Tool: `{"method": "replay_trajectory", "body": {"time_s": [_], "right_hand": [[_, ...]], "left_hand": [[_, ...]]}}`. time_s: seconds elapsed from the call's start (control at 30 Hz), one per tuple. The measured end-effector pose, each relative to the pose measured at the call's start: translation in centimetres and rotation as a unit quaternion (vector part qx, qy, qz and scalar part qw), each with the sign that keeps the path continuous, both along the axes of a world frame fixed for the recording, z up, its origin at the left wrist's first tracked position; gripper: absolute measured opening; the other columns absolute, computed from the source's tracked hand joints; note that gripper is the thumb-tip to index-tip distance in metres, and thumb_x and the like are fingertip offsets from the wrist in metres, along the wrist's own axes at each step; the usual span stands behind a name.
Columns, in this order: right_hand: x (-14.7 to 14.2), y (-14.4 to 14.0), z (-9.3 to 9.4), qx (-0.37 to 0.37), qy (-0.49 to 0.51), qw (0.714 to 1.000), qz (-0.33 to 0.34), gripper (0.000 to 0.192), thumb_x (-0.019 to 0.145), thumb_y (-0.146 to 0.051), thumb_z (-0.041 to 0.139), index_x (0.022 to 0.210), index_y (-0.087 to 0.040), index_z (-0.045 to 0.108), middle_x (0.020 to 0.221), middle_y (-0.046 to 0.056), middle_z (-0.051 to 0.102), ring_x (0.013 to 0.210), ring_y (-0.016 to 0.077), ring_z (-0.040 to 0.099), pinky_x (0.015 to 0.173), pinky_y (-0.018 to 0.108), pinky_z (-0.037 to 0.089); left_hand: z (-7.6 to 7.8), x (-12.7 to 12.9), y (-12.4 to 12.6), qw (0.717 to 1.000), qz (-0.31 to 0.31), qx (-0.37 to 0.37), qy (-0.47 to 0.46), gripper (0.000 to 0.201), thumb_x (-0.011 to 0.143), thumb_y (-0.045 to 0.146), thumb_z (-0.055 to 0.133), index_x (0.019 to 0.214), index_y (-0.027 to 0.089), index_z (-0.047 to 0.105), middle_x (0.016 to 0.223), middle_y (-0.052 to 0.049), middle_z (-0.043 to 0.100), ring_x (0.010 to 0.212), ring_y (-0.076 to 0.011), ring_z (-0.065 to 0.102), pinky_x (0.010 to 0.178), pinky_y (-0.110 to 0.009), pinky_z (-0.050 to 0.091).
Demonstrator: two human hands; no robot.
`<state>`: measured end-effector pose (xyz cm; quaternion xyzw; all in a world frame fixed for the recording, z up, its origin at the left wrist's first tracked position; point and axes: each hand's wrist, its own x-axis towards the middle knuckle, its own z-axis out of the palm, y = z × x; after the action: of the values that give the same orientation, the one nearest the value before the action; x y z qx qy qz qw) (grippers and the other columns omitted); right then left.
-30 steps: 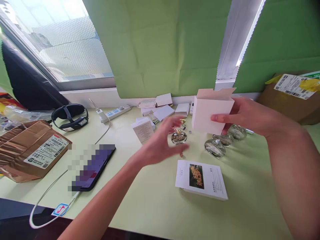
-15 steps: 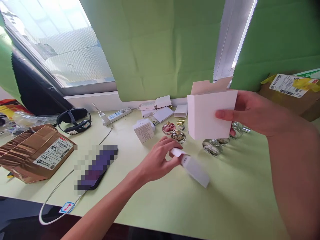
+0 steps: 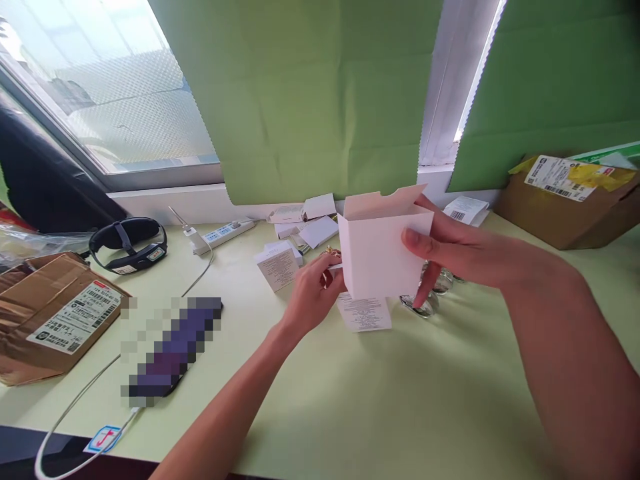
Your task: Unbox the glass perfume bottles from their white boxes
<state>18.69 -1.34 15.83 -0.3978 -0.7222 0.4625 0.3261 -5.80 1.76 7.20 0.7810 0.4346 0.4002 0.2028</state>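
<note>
My right hand [image 3: 460,247] grips a white carton [image 3: 380,257] upright, thumb on its near face and fingers behind. Its top flap stands raised and open. My left hand [image 3: 317,287] is closed on the edge of a second small carton with printed text [image 3: 366,315]. This one is tilted and partly hidden behind the white carton. Glass perfume bottles [image 3: 421,305] lie beyond and below my right hand, mostly covered by it. Left of my left hand stands another printed carton [image 3: 277,268].
Several flat white cartons [image 3: 317,232] lie near the wall. A power strip [image 3: 225,235], a black headset with a strap [image 3: 129,245] and a phone [image 3: 175,350] with a cable are on the left. Brown cardboard boxes [image 3: 100,313] stand at both sides; a labelled white packet [image 3: 465,211] lies behind.
My right hand has lowered the white carton and brought it left, closer to my left hand. The printed carton in my left hand has turned, showing its text. The view has shifted right.
</note>
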Motion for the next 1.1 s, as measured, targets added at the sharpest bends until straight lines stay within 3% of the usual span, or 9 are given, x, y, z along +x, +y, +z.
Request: {"method": "replay_trajectory", "body": {"time_s": [0.1,0.23,0.33,0.43,0.5,0.63,0.73,0.93,1.1], "right_hand": [[-1.0,0.4,-0.6,-0.062,0.019,0.997,0.038,0.056,0.097,-0.042,0.057,0.148,-0.048,0.034,0.121,0.000,0.068,0.108,0.0219,0.068,0.068,0.029,0.066],[-1.7,0.6,-0.9,-0.035,0.058,0.996,0.054,0.065,0.095,-0.032,0.061,0.150,-0.048,0.031,0.133,-0.001,0.064,0.113,0.0216,0.066,0.080,0.033,0.065],[-1.5,0.6,-0.9,-0.010,0.039,0.996,0.084,0.066,0.090,-0.023,0.067,0.147,-0.046,0.042,0.129,-0.004,0.068,0.113,0.0199,0.066,0.081,0.029,0.061],[-1.3,0.8,-0.8,-0.024,-0.005,0.994,0.111,0.053,0.088,-0.018,0.068,0.134,-0.043,0.061,0.113,-0.006,0.074,0.107,0.0173,0.068,0.079,0.023,0.058],[-1.7,1.0,-0.9,-0.043,-0.011,0.992,0.120,0.044,0.089,-0.018,0.067,0.127,-0.041,0.068,0.112,-0.006,0.075,0.106,0.0169,0.068,0.081,0.024,0.057],[-3.2,1.1,-1.4,-0.070,0.047,0.989,0.125,0.043,0.090,-0.022,0.066,0.129,-0.041,0.066,0.128,-0.006,0.071,0.114,0.0175,0.067,0.096,0.031,0.055],[-3.9,1.0,-1.7,-0.071,0.054,0.987,0.136,0.048,0.092,-0.022,0.064,0.136,-0.040,0.061,0.137,-0.005,0.065,0.121,0.0185,0.063,0.100,0.033,0.054],[-2.5,1.2,-1.9,-0.014,-0.056,0.995,0.078,0.055,0.094,-0.023,0.060,0.143,-0.048,0.050,0.143,-0.008,0.060,0.123,0.0211,0.061,0.096,0.036,0.057],[-0.8,1.8,-1.9,-0.007,-0.114,0.991,0.067,0.050,0.094,-0.022,0.059,0.139,-0.045,0.055,0.139,-0.007,0.064,0.121,0.0206,0.063,0.092,0.032,0.056]], "left_hand": [[-1.3,-0.1,-0.4,0.997,0.050,0.004,-0.064,0.010,0.083,0.018,0.059,0.093,0.022,0.059,0.080,0.002,0.064,0.064,-0.0109,0.047,0.061,-0.024,0.044],[-1.9,0.2,-1.2,0.993,0.071,-0.017,-0.088,0.024,0.078,0.018,0.065,0.100,0.024,0.055,0.092,0.000,0.067,0.072,-0.0132,0.056,0.061,-0.025,0.047],[-2.2,0.5,-1.7,0.991,0.080,-0.024,-0.108,0.024,0.077,0.017,0.066,0.096,0.023,0.053,0.096,-0.002,0.068,0.077,-0.0156,0.059,0.060,-0.026,0.048],[-2.6,0.6,-1.8,0.990,0.070,-0.036,-0.121,0.018,0.079,0.018,0.063,0.093,0.023,0.054,0.093,-0.003,0.069,0.078,-0.0170,0.060,0.062,-0.028,0.050],[-3.0,0.5,-1.7,0.989,0.065,-0.041,-0.126,0.019,0.080,0.019,0.063,0.097,0.023,0.055,0.095,-0.003,0.069,0.082,-0.0187,0.063,0.066,-0.031,0.052],[-3.7,0.1,-1.3,0.988,0.053,-0.035,-0.140,0.024,0.085,0.023,0.063,0.108,0.022,0.057,0.110,-0.008,0.069,0.099,-0.0231,0.066,0.079,-0.036,0.055],[-4.1,0.0,-1.1,0.989,0.045,-0.017,-0.139,0.019,0.088,0.023,0.061,0.106,0.020,0.058,0.112,-0.009,0.068,0.102,-0.0232,0.065,0.082,-0.036,0.054],[-4.9,0.5,-1.0,0.982,0.032,0.042,-0.184,0.022,0.081,0.013,0.059,0.100,0.022,0.051,0.087,0.001,0.063,0.072,-0.0121,0.057,0.056,-0.021,0.046],[-5.4,0.6,-0.9,0.980,0.009,0.040,-0.194,0.017,0.091,0.017,0.053,0.106,0.024,0.048,0.097,-0.002,0.061,0.084,-0.0130,0.060,0.058,-0.019,0.047]]}}
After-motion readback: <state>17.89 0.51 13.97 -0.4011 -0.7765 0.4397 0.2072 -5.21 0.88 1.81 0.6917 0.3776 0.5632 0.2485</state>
